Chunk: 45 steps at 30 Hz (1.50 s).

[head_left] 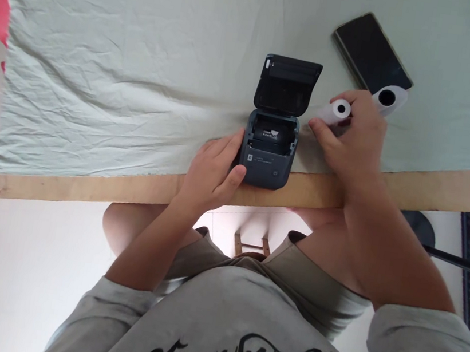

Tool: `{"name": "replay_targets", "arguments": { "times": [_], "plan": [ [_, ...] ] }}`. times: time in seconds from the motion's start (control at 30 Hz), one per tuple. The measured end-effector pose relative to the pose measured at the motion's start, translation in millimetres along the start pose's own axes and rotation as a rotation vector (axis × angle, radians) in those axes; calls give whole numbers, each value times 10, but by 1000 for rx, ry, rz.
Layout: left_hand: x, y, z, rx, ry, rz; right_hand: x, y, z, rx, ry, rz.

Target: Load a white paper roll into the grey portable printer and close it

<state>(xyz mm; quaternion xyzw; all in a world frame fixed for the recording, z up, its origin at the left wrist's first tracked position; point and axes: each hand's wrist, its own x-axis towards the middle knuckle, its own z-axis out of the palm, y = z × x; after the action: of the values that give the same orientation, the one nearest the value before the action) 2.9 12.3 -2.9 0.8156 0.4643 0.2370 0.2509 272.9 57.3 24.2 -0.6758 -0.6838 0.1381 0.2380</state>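
A dark blue portable label printer (265, 168) sits at the table's front edge with its black lid (288, 85) tilted up and back. Inside its bay a small printed label shows, and I see no roll there. My left hand (214, 170) rests against the printer's left side, fingers stretched along it and thumb at the front corner. To the printer's right, my right hand (353, 136) grips a small white paper roll (332, 112) between thumb and fingers, its dark core facing up. A larger white paper roll (394, 102) lies just behind that hand, partly hidden by it.
A dark smartphone (372, 52) lies at the back right, close to the larger roll. The pale green cloth (124, 57) is wrinkled on the left. A wooden edge (147, 187) runs along the table's front. Below are my legs and a wooden stool (251, 247).
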Motion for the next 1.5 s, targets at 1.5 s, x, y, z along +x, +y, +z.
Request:
{"name": "replay_targets", "arguments": {
  "times": [1.5],
  "plan": [
    [-10, -2, 2, 41, -37, -30, -160, -611, 75, -80, -218, -235]
  ]
}}
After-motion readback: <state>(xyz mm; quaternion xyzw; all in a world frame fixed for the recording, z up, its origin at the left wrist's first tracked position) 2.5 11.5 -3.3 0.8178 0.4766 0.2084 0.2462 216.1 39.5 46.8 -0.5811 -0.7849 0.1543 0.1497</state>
